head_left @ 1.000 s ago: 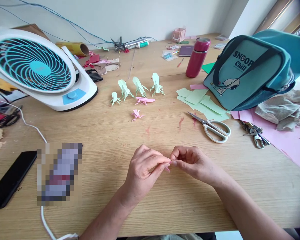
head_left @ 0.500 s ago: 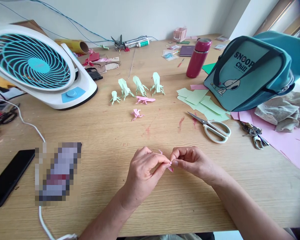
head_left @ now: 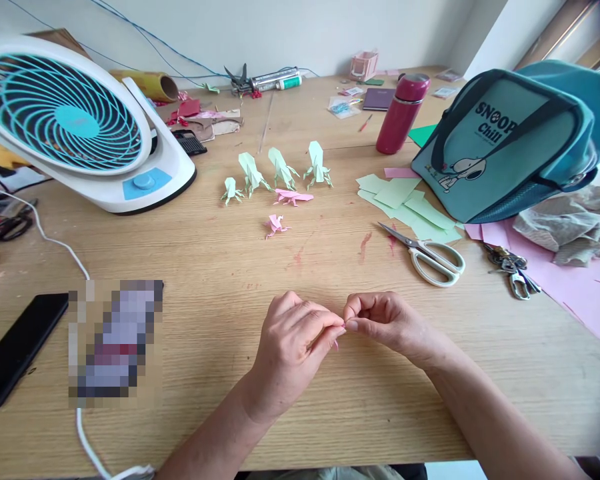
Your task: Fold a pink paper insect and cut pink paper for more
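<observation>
Between my fingertips is a small piece of folded pink paper (head_left: 336, 345), mostly covered by the fingers. My left hand (head_left: 297, 340) pinches it between thumb and forefinger. From the other side, my right hand (head_left: 383, 327) closes thumb and forefinger on its edge, the tips almost touching those of the left. Farther up the table stand several light green origami figures (head_left: 283, 168) in a row. Just in front of them are a long pink origami insect (head_left: 293, 197) and a smaller pink origami figure (head_left: 277, 226).
Scissors (head_left: 427, 257) lie at right beside green paper sheets (head_left: 405, 200), with keys (head_left: 513, 270) and pink paper (head_left: 575, 287) beyond. A red flask (head_left: 403, 115) and teal bag (head_left: 495, 153) stand behind. At left are a fan (head_left: 80, 127), a black phone (head_left: 23, 350) and a white cable (head_left: 60, 243).
The pink paper has turned between my fingers, and less of it shows now. Both hands stay pinched together in nearly the same place. The whole view has shifted slightly.
</observation>
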`<state>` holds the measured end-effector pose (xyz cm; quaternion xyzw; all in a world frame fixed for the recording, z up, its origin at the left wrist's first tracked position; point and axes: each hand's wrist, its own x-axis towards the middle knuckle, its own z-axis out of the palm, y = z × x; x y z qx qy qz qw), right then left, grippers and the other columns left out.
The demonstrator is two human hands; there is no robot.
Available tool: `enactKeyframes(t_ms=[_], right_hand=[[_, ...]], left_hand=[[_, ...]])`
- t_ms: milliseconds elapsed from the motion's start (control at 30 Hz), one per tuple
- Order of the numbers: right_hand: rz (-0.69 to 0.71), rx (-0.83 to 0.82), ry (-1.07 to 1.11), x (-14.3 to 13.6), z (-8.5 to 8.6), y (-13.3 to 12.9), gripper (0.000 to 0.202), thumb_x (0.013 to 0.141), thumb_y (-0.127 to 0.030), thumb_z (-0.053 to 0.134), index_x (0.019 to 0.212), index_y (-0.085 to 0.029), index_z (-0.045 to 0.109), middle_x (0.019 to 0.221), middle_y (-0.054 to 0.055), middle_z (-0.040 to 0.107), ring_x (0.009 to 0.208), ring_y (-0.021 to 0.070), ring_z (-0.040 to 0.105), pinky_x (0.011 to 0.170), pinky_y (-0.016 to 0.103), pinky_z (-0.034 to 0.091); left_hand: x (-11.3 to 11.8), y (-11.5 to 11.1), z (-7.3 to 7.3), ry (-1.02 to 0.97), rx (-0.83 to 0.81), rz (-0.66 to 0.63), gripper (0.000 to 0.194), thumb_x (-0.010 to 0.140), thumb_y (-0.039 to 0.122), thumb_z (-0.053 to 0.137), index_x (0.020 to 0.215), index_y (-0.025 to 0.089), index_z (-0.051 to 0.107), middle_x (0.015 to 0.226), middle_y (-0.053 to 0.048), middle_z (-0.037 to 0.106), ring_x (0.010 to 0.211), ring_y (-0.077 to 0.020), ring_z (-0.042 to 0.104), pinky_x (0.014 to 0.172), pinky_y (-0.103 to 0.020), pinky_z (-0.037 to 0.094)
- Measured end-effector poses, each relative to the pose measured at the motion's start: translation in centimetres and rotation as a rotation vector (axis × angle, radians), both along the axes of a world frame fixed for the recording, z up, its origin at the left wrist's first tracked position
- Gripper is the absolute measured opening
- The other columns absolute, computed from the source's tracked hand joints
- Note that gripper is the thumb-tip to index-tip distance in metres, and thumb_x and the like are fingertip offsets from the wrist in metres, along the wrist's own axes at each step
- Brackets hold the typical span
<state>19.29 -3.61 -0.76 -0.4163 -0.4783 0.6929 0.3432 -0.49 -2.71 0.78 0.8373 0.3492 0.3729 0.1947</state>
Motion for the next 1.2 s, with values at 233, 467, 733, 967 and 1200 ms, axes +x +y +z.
enactKeyframes(t_ms=[233,467,733,967,1200], right_hand=[[-0.043,-0.049,-0.017,-0.16,-0.05,0.03,0.032,0.077,-0.047,0.075,0.076,-0.017,0.065,0.068,-0.001,0.06,0.064,0.0117,0.049,0.061,0.025,0.036],[-0.026,-0.029,-0.025,-0.16,-0.24,0.14,0.03,0.08,-0.047,0.072,0.078,-0.018,0.064,0.069,-0.002,0.056,0.065,0.0119,0.046,0.063,0.026,0.035],[-0.044,-0.043,-0.101,-0.31,-0.34,0.1,0.031,0.077,-0.045,0.075,0.075,-0.017,0.062,0.062,-0.005,0.046,0.058,0.0098,0.033,0.055,0.026,0.024],[-0.037,-0.035,-0.182,-0.33,-0.46,0.04,0.032,0.08,-0.047,0.07,0.074,-0.018,0.059,0.061,-0.005,0.043,0.057,0.0101,0.03,0.053,0.026,0.021],[-0.063,-0.024,-0.174,-0.35,-0.26,0.05,0.04,0.083,-0.056,0.064,0.072,-0.018,0.057,0.061,-0.004,0.046,0.057,0.0105,0.034,0.055,0.026,0.024]], left_hand=[[-0.07,-0.18,-0.08,0.102,0.031,0.023,0.009,0.089,0.013,0.062,0.085,0.021,0.063,0.078,0.0,0.072,0.072,-0.0172,0.055,0.073,-0.034,0.039],[0.01,-0.25,-0.09,0.191,0.046,0.045,0.008,0.091,0.016,0.059,0.084,0.021,0.061,0.074,0.0,0.069,0.072,-0.0181,0.052,0.072,-0.035,0.035],[0.16,-0.27,-0.13,0.246,0.035,0.07,0.009,0.091,0.017,0.058,0.084,0.021,0.061,0.073,0.0,0.069,0.071,-0.0185,0.05,0.071,-0.035,0.032],[0.19,-0.31,-0.04,0.264,0.039,0.083,0.01,0.091,0.018,0.058,0.083,0.021,0.062,0.071,0.0,0.068,0.071,-0.0183,0.05,0.069,-0.036,0.03],[0.43,-0.36,-0.22,0.282,0.024,0.101,0.014,0.093,0.019,0.055,0.079,0.02,0.059,0.068,0.0,0.065,0.069,-0.0181,0.049,0.069,-0.035,0.031]])
